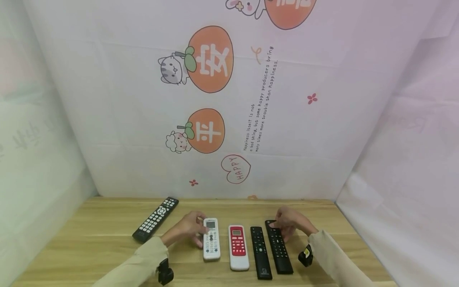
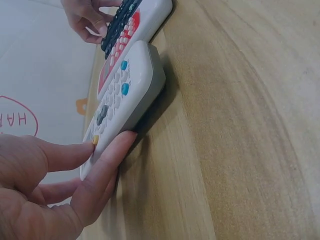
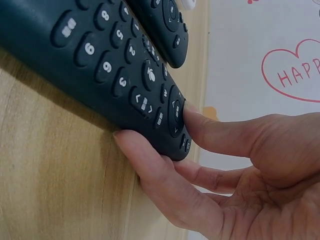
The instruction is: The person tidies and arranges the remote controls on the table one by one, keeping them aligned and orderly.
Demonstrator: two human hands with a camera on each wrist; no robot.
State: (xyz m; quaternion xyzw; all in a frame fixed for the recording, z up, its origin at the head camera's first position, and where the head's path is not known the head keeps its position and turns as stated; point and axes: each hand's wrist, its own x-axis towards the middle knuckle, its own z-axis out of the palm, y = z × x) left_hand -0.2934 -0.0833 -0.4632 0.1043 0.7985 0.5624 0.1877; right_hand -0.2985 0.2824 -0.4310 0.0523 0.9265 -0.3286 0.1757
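My left hand (image 1: 191,228) pinches the upper left part of a white remote control (image 1: 211,246), its thumb on the front near a yellow button and its fingers along the side and underneath. My right hand (image 1: 289,221) holds the far end of a black remote control (image 1: 280,252), the thumb on its face and the fingers at the edge and below, as the right wrist view shows. Between these two lie a red and white remote control (image 1: 244,262) and a slimmer black remote control (image 1: 260,251), neither touched by a hand.
Farther left, a black remote with white buttons (image 1: 155,220) lies at a slant on the wooden table (image 1: 89,239). A white printed sheet (image 1: 143,171) rises behind the table's back edge, and pale walls stand on both sides.
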